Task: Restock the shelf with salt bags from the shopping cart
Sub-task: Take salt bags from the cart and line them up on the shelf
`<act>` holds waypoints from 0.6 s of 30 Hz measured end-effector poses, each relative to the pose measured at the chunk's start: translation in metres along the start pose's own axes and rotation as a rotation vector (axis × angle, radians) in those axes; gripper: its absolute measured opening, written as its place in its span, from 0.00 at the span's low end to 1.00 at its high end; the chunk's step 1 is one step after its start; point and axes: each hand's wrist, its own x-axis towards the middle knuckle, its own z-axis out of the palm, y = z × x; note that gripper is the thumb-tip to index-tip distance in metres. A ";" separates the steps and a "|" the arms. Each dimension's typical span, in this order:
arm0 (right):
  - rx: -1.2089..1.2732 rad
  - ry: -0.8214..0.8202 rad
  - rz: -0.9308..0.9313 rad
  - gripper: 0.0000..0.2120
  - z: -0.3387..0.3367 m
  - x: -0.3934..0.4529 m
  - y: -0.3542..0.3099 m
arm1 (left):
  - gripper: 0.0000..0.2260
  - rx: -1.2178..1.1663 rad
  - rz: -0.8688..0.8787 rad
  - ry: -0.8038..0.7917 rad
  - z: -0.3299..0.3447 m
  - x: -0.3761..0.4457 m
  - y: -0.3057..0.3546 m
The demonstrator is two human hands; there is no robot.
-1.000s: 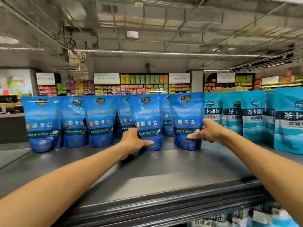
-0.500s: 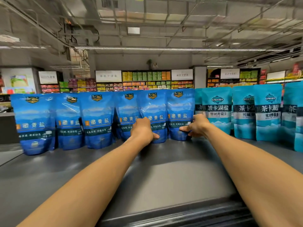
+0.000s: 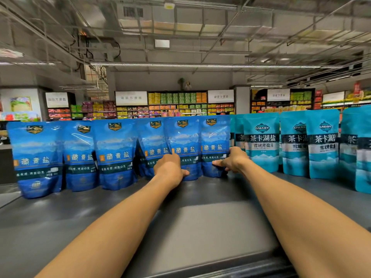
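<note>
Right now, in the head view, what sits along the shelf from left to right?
Dark blue salt bags → left hand on a dark blue bag → right hand on the last dark blue bag → teal salt bags, all standing on the grey shelf.

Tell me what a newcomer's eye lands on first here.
A row of dark blue salt bags stands upright along the grey shelf, meeting teal salt bags on the right. At centre, the left hand and right hand each hold the lower part of a blue bag.
</note>
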 end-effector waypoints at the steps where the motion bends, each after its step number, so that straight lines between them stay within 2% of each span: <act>1: 0.020 0.003 0.006 0.28 -0.001 -0.002 -0.003 | 0.20 0.003 -0.005 0.000 0.000 -0.001 -0.001; 4: -0.038 0.045 0.038 0.48 -0.009 -0.017 -0.014 | 0.21 -0.020 0.010 0.016 -0.001 -0.007 -0.008; 5: -0.078 0.057 0.034 0.51 -0.012 -0.025 -0.018 | 0.22 -0.036 0.022 0.037 -0.002 -0.010 -0.012; 6: -0.093 0.080 0.014 0.50 -0.016 -0.033 -0.022 | 0.22 -0.054 0.035 0.065 -0.004 -0.014 -0.016; 7: -0.061 0.104 -0.026 0.45 -0.019 -0.042 -0.026 | 0.21 -0.068 0.047 0.094 -0.007 -0.019 -0.020; 9: 0.129 0.126 -0.116 0.28 -0.021 -0.065 -0.038 | 0.21 -0.094 0.081 0.131 -0.015 -0.033 -0.032; 12: 0.395 0.085 -0.215 0.07 -0.019 -0.108 -0.060 | 0.21 -0.189 0.094 0.152 -0.028 -0.061 -0.059; 13: 0.454 0.062 -0.244 0.05 -0.016 -0.123 -0.067 | 0.19 -0.279 0.073 0.140 -0.034 -0.073 -0.070; 15: 0.558 0.010 -0.284 0.05 -0.008 -0.153 -0.079 | 0.15 -0.502 0.004 0.119 -0.048 -0.096 -0.090; 18: 0.709 -0.071 -0.298 0.06 0.012 -0.205 -0.096 | 0.09 -0.696 -0.073 0.211 -0.071 -0.137 -0.121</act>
